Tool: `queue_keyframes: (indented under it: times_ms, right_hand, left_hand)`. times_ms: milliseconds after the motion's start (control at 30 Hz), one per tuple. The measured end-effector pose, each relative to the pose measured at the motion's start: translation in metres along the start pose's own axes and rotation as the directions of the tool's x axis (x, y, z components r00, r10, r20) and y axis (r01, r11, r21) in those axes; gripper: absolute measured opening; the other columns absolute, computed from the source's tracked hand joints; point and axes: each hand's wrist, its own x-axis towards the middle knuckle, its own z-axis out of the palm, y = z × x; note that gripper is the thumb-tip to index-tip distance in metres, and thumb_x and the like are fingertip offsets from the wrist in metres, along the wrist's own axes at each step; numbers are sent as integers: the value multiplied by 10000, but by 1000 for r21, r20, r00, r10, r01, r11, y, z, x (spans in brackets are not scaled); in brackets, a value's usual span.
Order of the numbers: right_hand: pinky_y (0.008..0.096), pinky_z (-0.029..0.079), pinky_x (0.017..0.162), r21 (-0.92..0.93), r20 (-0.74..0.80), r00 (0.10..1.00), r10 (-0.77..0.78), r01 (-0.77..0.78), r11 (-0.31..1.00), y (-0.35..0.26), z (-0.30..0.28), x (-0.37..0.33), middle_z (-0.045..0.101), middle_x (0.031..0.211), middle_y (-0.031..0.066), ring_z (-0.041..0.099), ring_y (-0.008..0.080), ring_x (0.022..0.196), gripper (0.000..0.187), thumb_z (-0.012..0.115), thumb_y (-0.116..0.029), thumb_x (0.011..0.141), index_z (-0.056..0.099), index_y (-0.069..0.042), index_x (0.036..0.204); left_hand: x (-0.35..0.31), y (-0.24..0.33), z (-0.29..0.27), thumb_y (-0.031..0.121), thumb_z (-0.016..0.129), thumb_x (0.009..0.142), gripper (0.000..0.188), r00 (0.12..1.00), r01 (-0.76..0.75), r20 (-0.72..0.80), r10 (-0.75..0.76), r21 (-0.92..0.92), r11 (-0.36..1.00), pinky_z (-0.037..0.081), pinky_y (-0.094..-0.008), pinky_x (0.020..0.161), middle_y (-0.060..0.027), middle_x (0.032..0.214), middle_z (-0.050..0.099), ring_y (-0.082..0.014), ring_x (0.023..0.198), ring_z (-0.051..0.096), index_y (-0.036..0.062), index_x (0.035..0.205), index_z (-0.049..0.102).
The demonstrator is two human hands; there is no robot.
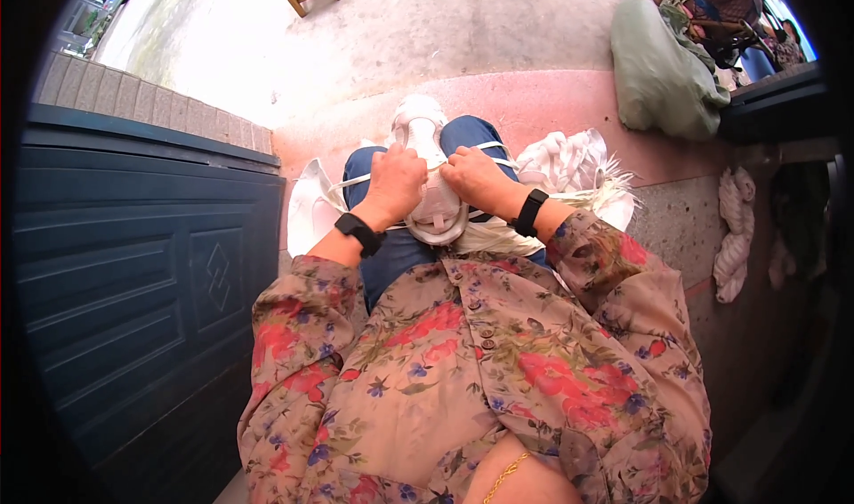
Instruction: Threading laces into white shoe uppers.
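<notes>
Shoe (pixel 433 170), white and soft-looking, lies at frame centre on my lap; my left hand (pixel 394 182) and right hand (pixel 476 179) each clench a thin white strip (pixel 349 182). I judge it light, pliable, best held by the sole edges.

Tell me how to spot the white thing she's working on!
Look at the lap in blue trousers, mid-picture. Both hands, left hand and right hand, press on a white shoe-shaped piece there. Unlike the loose white bundle beside it, it is smooth, moulded and crossed by white cord.
</notes>
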Motion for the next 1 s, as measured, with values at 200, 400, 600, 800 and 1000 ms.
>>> queue_keyframes:
  times_ms: [200,400,600,800,1000]
  right_hand:
    - [316,420,641,-168,145,989,-1,26,986,-11,-10,10,601,708,67,553,206,752,48,581,-110,651,626,-96,662]
    - [342,386,613,-227,203,979,21,26,974,-2,-7,16,585,703,38,537,201,759,68,574,-145,661,628,-120,628]
    - [370,402,631,645,-116,879,463,-288,708,-12,-36,27,546,730,98,529,262,719,79,595,-104,724,587,-36,684]
    - [192,391,555,935,-294,814,502,135,329,-8,-119,32,513,714,-21,453,50,630,142,526,-161,890,548,-29,844]
    - [194,393,550,912,385,852,354,-293,-287,-6,-78,22,499,729,-36,467,34,652,161,546,-197,884,492,-56,939]
  left_hand:
    - [-2,-10,-32,87,604,803,76,950,141,43,-309,-942,304,421,-247,698,-43,774,599,-113,781,533,20,831,626]
    - [-7,-9,6,161,636,779,158,915,394,204,-347,-631,668,457,-302,641,-114,733,610,-208,701,580,19,847,619]
    - [-20,-4,26,130,628,722,115,940,337,49,-339,-311,889,446,-404,647,-168,718,582,-329,724,547,16,734,615]
    - [-17,6,32,44,525,676,64,988,151,2,-153,104,983,410,-399,626,-123,704,576,-296,749,507,35,640,577]
    - [-17,-3,38,86,571,654,83,985,157,59,-161,63,986,424,-395,644,-120,729,602,-289,787,524,34,690,624]
